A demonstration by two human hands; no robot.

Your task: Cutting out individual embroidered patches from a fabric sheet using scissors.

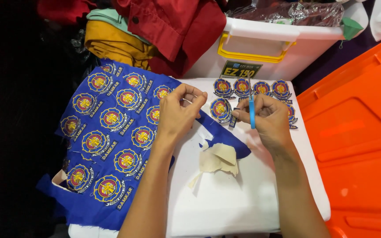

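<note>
Blue cloth (pixel 111 132), covered in round embroidered badges, lies over a white bin lid (pixel 243 194) serving as table. Left hand (pixel 179 112) pinches its edge, fingers together; right hand (pixel 265 117) has its fingers closed on blue scissors (pixel 252 110). Cut badges (pixel 252 88) lie beyond (backing scraps (pixel 219 161) nearer). White bin (pixel 278 48) behind holds clear plastic (pixel 287 11).

We see a white surface (pixel 243 198) bearing blue embroidered cloth (pixel 106 132), cut round badges (pixel 252 88), and cream backing scraps (pixel 217 161).
</note>
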